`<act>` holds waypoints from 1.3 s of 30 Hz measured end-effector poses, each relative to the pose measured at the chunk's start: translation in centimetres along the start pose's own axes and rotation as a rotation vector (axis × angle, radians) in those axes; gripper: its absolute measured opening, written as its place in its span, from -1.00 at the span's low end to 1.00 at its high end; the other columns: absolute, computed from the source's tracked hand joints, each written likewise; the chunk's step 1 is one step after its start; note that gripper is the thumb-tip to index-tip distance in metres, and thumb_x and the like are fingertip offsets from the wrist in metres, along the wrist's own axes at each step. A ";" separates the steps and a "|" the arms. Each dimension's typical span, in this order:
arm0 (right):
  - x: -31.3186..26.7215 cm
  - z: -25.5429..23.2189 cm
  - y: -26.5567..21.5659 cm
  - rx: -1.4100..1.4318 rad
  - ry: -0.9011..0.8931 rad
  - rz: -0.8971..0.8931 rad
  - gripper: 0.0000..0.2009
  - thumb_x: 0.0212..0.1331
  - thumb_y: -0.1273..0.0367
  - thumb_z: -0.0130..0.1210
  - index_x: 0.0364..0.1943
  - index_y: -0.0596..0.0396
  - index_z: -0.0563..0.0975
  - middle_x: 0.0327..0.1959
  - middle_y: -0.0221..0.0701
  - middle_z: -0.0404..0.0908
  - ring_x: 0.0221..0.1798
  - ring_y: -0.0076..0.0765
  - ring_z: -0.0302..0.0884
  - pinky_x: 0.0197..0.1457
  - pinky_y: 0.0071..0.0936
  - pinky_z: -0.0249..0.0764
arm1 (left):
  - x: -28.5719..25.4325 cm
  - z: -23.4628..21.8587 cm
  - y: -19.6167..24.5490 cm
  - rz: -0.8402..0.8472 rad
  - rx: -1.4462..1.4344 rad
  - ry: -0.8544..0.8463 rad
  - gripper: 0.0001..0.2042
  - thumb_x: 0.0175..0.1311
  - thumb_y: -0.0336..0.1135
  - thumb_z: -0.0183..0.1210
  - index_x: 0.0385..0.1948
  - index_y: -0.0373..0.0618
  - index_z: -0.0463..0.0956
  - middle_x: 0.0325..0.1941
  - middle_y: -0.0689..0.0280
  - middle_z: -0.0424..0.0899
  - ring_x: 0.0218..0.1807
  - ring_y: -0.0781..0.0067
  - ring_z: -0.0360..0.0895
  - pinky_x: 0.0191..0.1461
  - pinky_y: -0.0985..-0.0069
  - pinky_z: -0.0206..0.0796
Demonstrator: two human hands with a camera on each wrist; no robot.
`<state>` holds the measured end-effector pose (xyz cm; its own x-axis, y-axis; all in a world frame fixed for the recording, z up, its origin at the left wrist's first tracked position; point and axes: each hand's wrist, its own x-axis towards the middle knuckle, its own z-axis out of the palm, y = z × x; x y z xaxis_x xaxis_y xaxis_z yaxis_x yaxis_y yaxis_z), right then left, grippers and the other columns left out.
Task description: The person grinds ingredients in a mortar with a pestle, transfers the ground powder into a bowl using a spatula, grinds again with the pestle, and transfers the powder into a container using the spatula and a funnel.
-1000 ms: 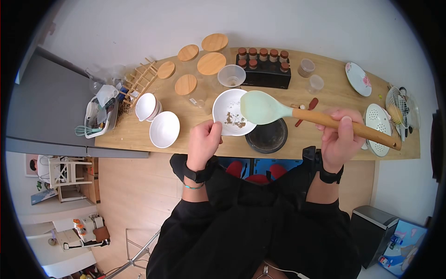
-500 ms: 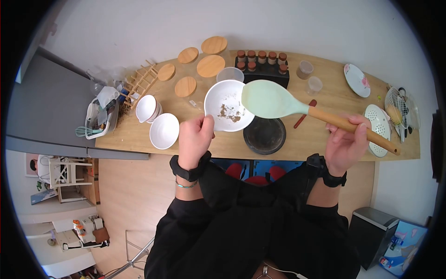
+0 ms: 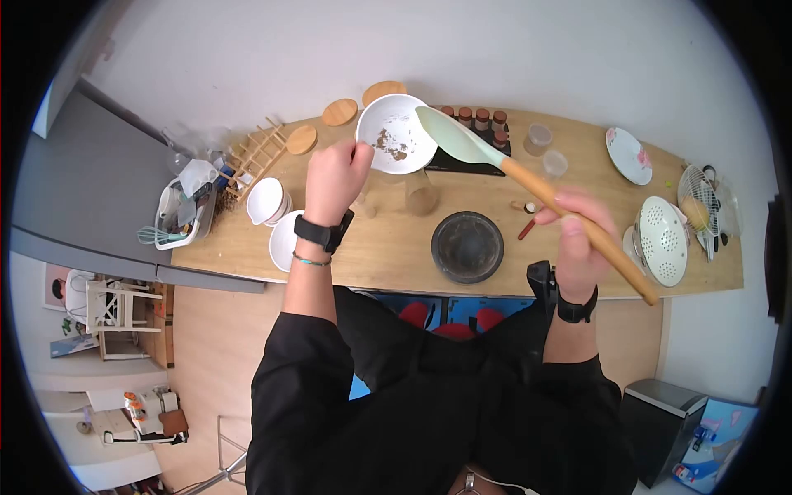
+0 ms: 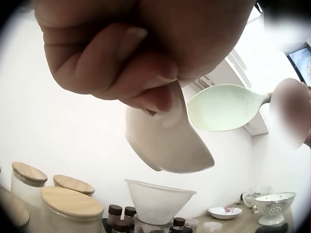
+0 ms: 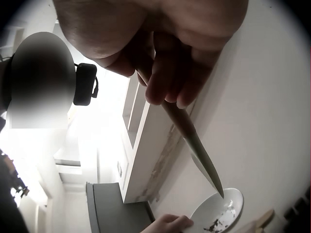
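Observation:
My left hand (image 3: 337, 177) pinches the rim of a white bowl (image 3: 398, 124), raised above the table and tilted, with brown bits and pale residue inside. In the left wrist view my left fingers curl on the edge of the bowl (image 4: 167, 141). My right hand (image 3: 582, 243) grips the wooden handle of a large spoon with a pale green head (image 3: 454, 139); the head is at the bowl's right rim. In the right wrist view the spoon head (image 5: 206, 167) points toward the bowl (image 5: 221, 211), and my right hand (image 5: 165, 53) has its fingers curled round the handle.
A dark round dish (image 3: 467, 247) sits at the table's front. Behind it stand a clear container (image 3: 421, 196) and spice jars (image 3: 483, 120). White bowls (image 3: 266, 201) and a wooden rack (image 3: 254, 157) are at left; a colander (image 3: 662, 241) and floral plate (image 3: 629, 155) at right.
Both hands have moved; the left has lifted the bowl up and away from my body. The spoon has gone with it, its head turned more edge-on and its handle slanting more steeply.

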<state>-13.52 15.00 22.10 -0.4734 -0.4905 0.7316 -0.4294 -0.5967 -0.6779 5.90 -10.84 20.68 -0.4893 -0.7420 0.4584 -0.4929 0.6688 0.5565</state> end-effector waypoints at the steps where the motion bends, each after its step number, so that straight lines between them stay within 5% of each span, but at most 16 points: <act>1: 0.5 0.4 -0.1 -0.101 -0.077 -0.047 -0.83 0.22 0.54 0.05 -0.15 0.31 0.58 -0.25 -0.14 0.64 -0.35 -0.32 0.66 -0.28 -0.52 0.58 | 0.3 0.3 -0.2 0.002 -0.001 0.004 -0.70 0.25 -0.31 0.10 -0.65 -0.33 0.50 -0.68 -0.06 0.45 -0.65 -0.08 0.46 -0.54 0.22 0.27; 3: 1.1 1.2 0.0 -0.078 -0.090 -0.067 -0.84 0.18 0.59 0.09 -0.16 0.31 0.59 -0.23 -0.14 0.64 -0.34 -0.35 0.67 -0.23 -0.53 0.59 | 0.9 0.8 -0.4 0.031 0.032 0.021 -0.70 0.24 -0.30 0.10 -0.65 -0.32 0.51 -0.68 -0.04 0.47 -0.65 -0.07 0.46 -0.55 0.22 0.28; 6: 1.3 2.1 0.2 -0.114 -0.077 0.164 -0.81 0.28 0.54 0.01 -0.08 0.28 0.55 -0.36 -0.21 0.67 -0.23 -0.30 0.68 -0.03 -0.38 0.58 | 1.5 1.2 -0.5 0.053 0.035 0.048 -0.70 0.24 -0.30 0.11 -0.65 -0.30 0.52 -0.69 -0.03 0.47 -0.66 -0.06 0.46 -0.55 0.22 0.29; 8: 1.4 2.8 1.3 0.122 0.043 0.188 -0.84 0.25 0.61 0.10 -0.10 0.28 0.56 -0.20 -0.22 0.64 -0.22 -0.38 0.69 -0.14 -0.49 0.63 | 1.7 1.3 -0.6 0.056 0.040 0.061 -0.70 0.23 -0.30 0.11 -0.65 -0.30 0.53 -0.70 -0.03 0.48 -0.66 -0.06 0.47 -0.55 0.22 0.31; 12: 0.9 3.5 2.4 0.151 0.065 0.180 -0.81 0.25 0.64 0.10 -0.07 0.26 0.52 -0.20 -0.27 0.62 -0.20 -0.40 0.69 -0.13 -0.51 0.65 | 1.9 1.5 -1.1 0.120 0.087 0.113 -0.71 0.23 -0.30 0.12 -0.65 -0.28 0.54 -0.70 -0.03 0.48 -0.65 -0.06 0.49 -0.54 0.20 0.34; 15: 0.7 4.8 2.6 0.189 0.132 0.193 -0.81 0.25 0.63 0.12 -0.07 0.26 0.49 -0.21 -0.26 0.61 -0.20 -0.42 0.69 -0.17 -0.54 0.65 | 1.8 1.5 -1.7 0.122 0.115 0.126 -0.71 0.23 -0.30 0.12 -0.65 -0.28 0.54 -0.69 -0.03 0.50 -0.64 -0.05 0.51 -0.52 0.19 0.36; 17: 0.8 5.6 2.5 0.135 0.123 0.165 -0.86 0.32 0.60 0.04 -0.08 0.28 0.45 -0.44 -0.30 0.60 -0.32 -0.36 0.70 -0.15 -0.43 0.65 | 1.5 1.5 -1.6 0.104 0.112 0.110 -0.72 0.23 -0.30 0.12 -0.65 -0.28 0.54 -0.69 -0.04 0.50 -0.63 -0.07 0.51 -0.52 0.18 0.36; 24: 0.6 8.0 3.5 0.194 0.214 0.234 -0.87 0.34 0.57 0.05 -0.09 0.25 0.42 -0.38 -0.29 0.61 -0.33 -0.40 0.69 -0.20 -0.51 0.64 | 1.0 1.7 -1.7 0.098 0.091 0.075 -0.68 0.31 -0.29 0.09 -0.65 -0.28 0.48 -0.64 -0.09 0.50 -0.55 -0.19 0.50 -0.49 0.11 0.33; 30: -0.5 8.3 3.8 0.197 0.140 0.289 -0.88 0.34 0.55 0.06 -0.11 0.23 0.41 -0.37 -0.30 0.61 -0.35 -0.48 0.68 -0.32 -0.61 0.58 | 0.8 1.8 -1.8 0.126 0.080 0.063 -0.67 0.37 -0.28 0.06 -0.63 -0.26 0.47 -0.65 -0.07 0.49 -0.58 -0.17 0.49 -0.51 0.11 0.32; 35: -0.1 7.0 2.0 -0.104 -0.032 0.255 -0.94 0.33 0.53 0.09 -0.19 0.22 0.49 -0.33 -0.31 0.64 -0.40 -0.54 0.64 -0.40 -0.66 0.53 | 0.8 1.9 -2.4 0.159 0.093 0.097 -0.67 0.36 -0.29 0.07 -0.64 -0.25 0.47 -0.67 -0.05 0.48 -0.61 -0.13 0.48 -0.52 0.14 0.32; 39: -0.1 7.0 2.6 -0.042 0.040 0.198 -0.93 0.31 0.53 0.11 -0.19 0.23 0.51 -0.34 -0.29 0.68 -0.41 -0.55 0.64 -0.39 -0.66 0.54 | 0.8 2.0 -2.3 0.154 0.104 0.107 -0.67 0.35 -0.29 0.08 -0.65 -0.24 0.47 -0.67 -0.05 0.49 -0.61 -0.11 0.48 -0.53 0.14 0.32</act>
<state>-9.19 9.09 20.76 -0.5819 -0.5691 0.5810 -0.3566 -0.4635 -0.8112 5.23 -12.89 18.42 -0.4885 -0.6276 0.6062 -0.4927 0.7718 0.4020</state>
